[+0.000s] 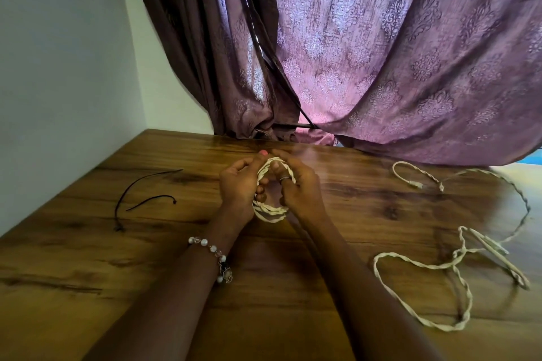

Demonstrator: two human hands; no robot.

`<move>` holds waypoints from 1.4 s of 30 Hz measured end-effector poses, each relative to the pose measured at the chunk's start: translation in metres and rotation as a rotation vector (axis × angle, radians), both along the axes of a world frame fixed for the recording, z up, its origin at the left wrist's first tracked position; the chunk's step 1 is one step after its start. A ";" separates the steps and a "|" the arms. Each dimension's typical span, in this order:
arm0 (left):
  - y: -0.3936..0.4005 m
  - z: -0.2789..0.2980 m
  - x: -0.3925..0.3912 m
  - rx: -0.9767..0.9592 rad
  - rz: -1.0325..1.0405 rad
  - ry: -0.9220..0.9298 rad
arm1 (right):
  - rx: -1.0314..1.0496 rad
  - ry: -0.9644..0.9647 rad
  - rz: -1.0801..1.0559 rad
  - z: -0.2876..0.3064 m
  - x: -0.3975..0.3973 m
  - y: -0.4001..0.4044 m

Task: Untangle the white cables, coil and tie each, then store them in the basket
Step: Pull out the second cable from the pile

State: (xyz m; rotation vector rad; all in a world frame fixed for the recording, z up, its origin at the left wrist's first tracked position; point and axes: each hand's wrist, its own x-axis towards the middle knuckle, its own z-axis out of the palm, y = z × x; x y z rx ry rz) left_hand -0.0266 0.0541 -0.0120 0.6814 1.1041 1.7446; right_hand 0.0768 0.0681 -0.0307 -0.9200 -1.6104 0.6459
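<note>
Hands meet over the middle of the wooden table (pixel 88 243), and between them I see a coiled white cable (pixel 269 211), a twisted cord wound into several loops that stands roughly upright, its lower arc just above the tabletop. My left hand (pixel 239 184) has its fingers curled round the left side of the coil, the thumb with a pink-painted nail reaching over the top of the loop. My right hand (pixel 299 187) grips the right side, fingers bent round the strands, with a silver ring (pixel 286 178) on one finger beside the cord. A beaded bracelet (pixel 215 255) sits on the left wrist. To the right, well apart from the hands, a second white cable (pixel 457 267) lies loose on the table in wide, uncoiled loops, with a connector end (pixel 415 184) resting near the far edge. Two thin black ties (pixel 140 193) lie on the left side of the table, well apart from the coil. Behind the table hangs a purple patterned curtain (pixel 410 53), with a pale wall (pixel 58 53) to the left. No basket shows in my view, and I can read no writing, brand or label on anything.
</note>
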 end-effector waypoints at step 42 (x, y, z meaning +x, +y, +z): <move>-0.005 -0.002 0.002 0.010 -0.086 0.306 | -0.597 0.535 0.241 0.010 0.027 0.005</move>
